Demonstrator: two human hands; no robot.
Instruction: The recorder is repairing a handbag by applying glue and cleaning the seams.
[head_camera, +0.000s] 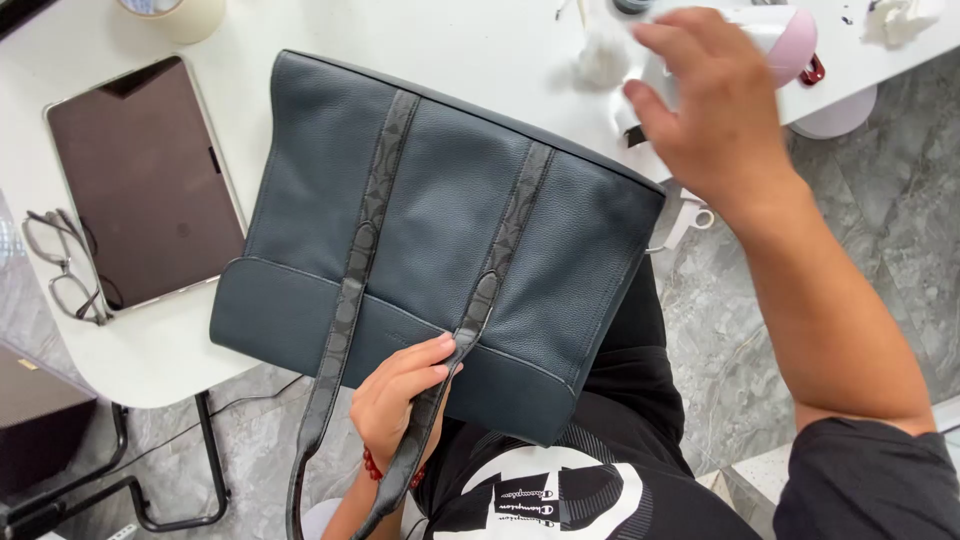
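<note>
Left hand (400, 395) at lower centre pinches dark patterned strap (470, 325) of navy leather tote bag (440, 220); right hand (710, 110), upper right, open, fingers spread over white table (150, 360).

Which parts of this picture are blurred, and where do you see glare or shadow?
In the head view, the right hand is smeared by motion blur at the fingers, while the left hand and the dark blue bag look sharp. The white table is bright and nearly washed out. The tablet screen shows only a dull reflection; a soft shadow lies under the bag's left edge.
</note>
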